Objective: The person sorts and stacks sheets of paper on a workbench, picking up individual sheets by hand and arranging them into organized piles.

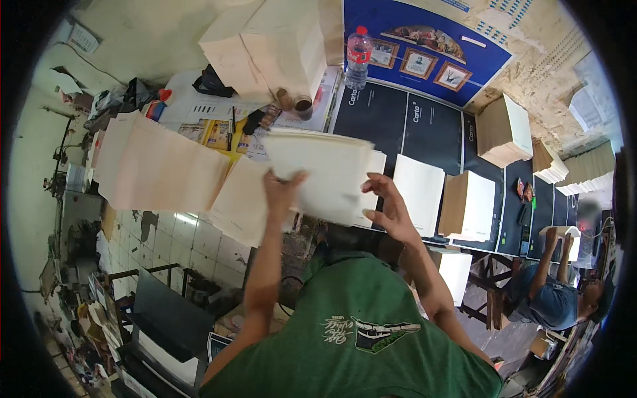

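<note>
I hold a thick bundle of cream paper sheets (325, 174) up in front of me over the worktable. My left hand (282, 192) grips its lower left edge, thumb on top. My right hand (388, 205) is at the bundle's right edge, fingers spread, touching the side of the sheets. Under and to the left of the bundle, large cream sheets (159, 169) lie fanned out over the table edge.
Several stacks of cream paper (468, 205) stand on the dark table (431, 129) to the right, taller piles (279, 46) at the back with a plastic bottle (358, 56). Another person (554, 292) sits at the right. Tiled floor and clutter lie at the lower left.
</note>
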### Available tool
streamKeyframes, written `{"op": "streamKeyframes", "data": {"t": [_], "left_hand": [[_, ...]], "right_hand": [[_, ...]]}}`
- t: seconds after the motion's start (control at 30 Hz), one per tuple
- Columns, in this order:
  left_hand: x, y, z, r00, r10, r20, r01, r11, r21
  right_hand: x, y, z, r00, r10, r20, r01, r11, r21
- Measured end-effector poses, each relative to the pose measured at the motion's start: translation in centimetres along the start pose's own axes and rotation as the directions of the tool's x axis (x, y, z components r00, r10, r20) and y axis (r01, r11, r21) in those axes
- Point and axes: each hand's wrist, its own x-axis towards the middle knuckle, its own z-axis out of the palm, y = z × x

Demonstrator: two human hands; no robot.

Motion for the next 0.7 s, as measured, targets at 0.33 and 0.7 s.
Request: {"op": "streamKeyframes", "data": {"t": [0.33, 0.7], "left_hand": [[6.6, -4.6, -19.0, 0.994, 0.097, 0.047, -0.064, 0.179, 0.982], [8.9, -7.7, -28.3, 0.924, -0.381, -0.02, 0.103, 0.197, 0.975]], "right_hand": [[-3.8, 0.2, -0.8, 0.947, 0.279, 0.158, -0.239, 0.943, -0.231], [0.0, 11.7, 16.4, 0.684, 0.59, 0.429, -0.618, 0.781, -0.089]]}}
